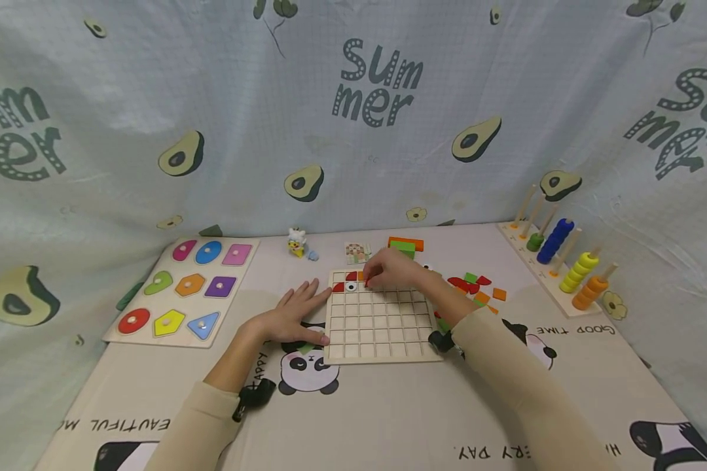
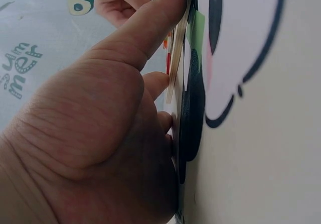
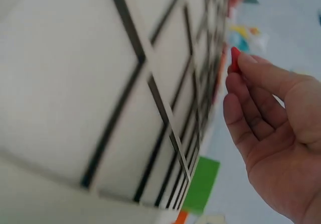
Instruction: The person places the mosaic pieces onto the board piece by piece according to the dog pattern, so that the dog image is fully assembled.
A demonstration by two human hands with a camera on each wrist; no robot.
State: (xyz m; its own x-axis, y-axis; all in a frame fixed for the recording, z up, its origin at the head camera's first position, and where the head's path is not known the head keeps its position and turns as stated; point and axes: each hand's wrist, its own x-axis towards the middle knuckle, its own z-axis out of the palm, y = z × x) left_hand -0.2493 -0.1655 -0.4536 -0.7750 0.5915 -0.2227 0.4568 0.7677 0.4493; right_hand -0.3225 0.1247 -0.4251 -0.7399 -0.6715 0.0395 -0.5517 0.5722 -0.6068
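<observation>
A wooden grid board [image 1: 383, 330] lies on the table, with a few red, orange and eye-marked white pieces set in its far left cells. My right hand [image 1: 391, 268] is over the board's far rows and pinches a small red piece [image 3: 235, 59] between thumb and fingertips; the piece's full outline is hidden. At the board's left edge my left hand [image 1: 297, 314] lies with fingers spread on the table. Its thumb [image 2: 165, 13] touches the board's side in the left wrist view, and it holds nothing.
Loose red, green and orange pieces [image 1: 477, 288] lie right of the board. Green and orange blocks [image 1: 403, 247], a small picture card [image 1: 357, 252] and a toy figure [image 1: 297, 242] are behind. A shape puzzle [image 1: 177, 294] lies left; a peg stacker [image 1: 556, 275] stands right.
</observation>
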